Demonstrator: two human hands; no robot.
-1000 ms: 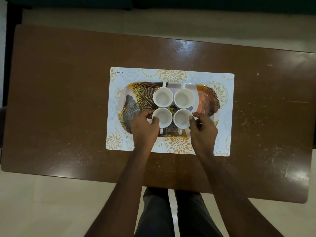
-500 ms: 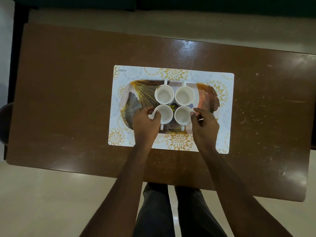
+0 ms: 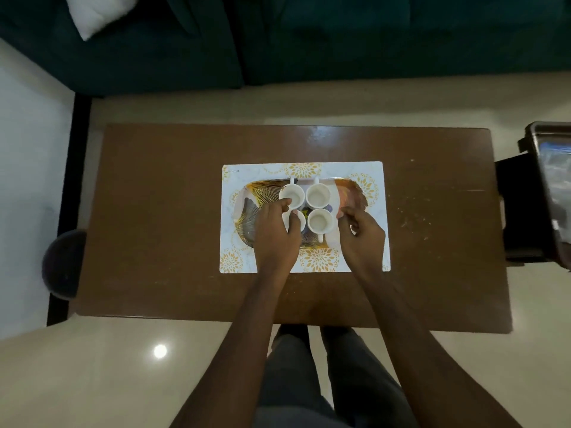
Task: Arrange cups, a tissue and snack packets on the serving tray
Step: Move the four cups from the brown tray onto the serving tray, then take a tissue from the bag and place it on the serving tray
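Four white cups stand in a two-by-two block on a patterned serving tray (image 3: 350, 193), which lies on a white-and-gold placemat (image 3: 372, 169). The far-left cup (image 3: 293, 193), far-right cup (image 3: 318, 194) and near-right cup (image 3: 320, 222) are in plain sight. My left hand (image 3: 275, 231) covers most of the near-left cup (image 3: 299, 218) and pinches its rim between thumb and fingers, with a fingertip by the far-left cup's rim. To the right of the near-right cup, apart from it, my right hand (image 3: 361, 234) hovers over the tray's edge, its fingers loosely curled and holding nothing. No tissue or snack packets show.
The placemat sits mid-way on a brown wooden table (image 3: 160, 211) with specks on its right part. A dark green sofa (image 3: 370, 38) with a white cushion (image 3: 99, 10) lies beyond. A dark ball (image 3: 63, 264) rests on the floor at left; a dark stand (image 3: 525, 208) stands at right.
My right hand has let go of the near-right cup and drawn back to the right. My left hand slid forward over the near-left cup. The view has pulled back, taking in more of the room.
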